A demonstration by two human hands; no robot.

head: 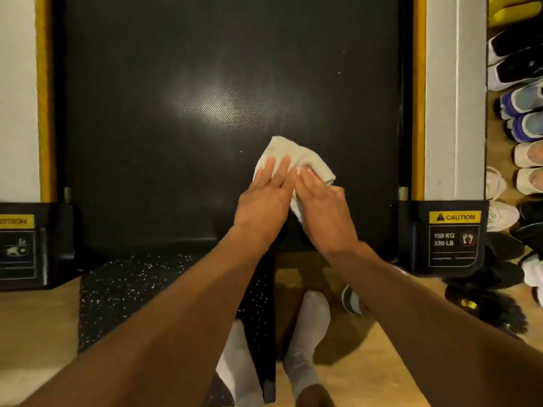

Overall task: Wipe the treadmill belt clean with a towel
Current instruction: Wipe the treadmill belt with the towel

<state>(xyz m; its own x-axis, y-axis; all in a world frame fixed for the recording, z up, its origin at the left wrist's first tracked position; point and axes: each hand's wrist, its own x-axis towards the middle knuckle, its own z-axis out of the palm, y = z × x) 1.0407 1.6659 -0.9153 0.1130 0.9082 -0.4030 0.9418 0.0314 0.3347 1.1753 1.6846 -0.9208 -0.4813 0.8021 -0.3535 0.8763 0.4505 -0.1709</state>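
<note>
A wooden floor (382, 362) carries the rear end of a treadmill, with a speckled black rubber mat (141, 289) under its tail and a row of sneakers (523, 113) along the right side. The black treadmill belt (176, 113) fills the upper view between pale side rails (454, 98) edged in yellow, and a glare patch shows its fine dimpled texture.

The white towel (293, 155) lies bunched on the belt, right of centre and near the rear edge. The left hand (264, 198) presses it flat with straight fingers. The right hand (320, 207) lies beside it, touching it, fingers spread over the cloth rather than clenched round it, and a fold pokes out under the palm.

The towel looks light, soft and limp, so it will probably crumple and slide unless held down. Flat palms on its middle seem the best hold. The textured belt likely drags on the cloth and traps dust, and it may creep under a hard push.

The right rear end cap has a yellow label (454, 217) reading "CAUTION", with "150 KG 330 LB" and a footprint symbol beneath it. The finer print is illegible. The matching left label (16, 221) is too blurred to read.
</note>
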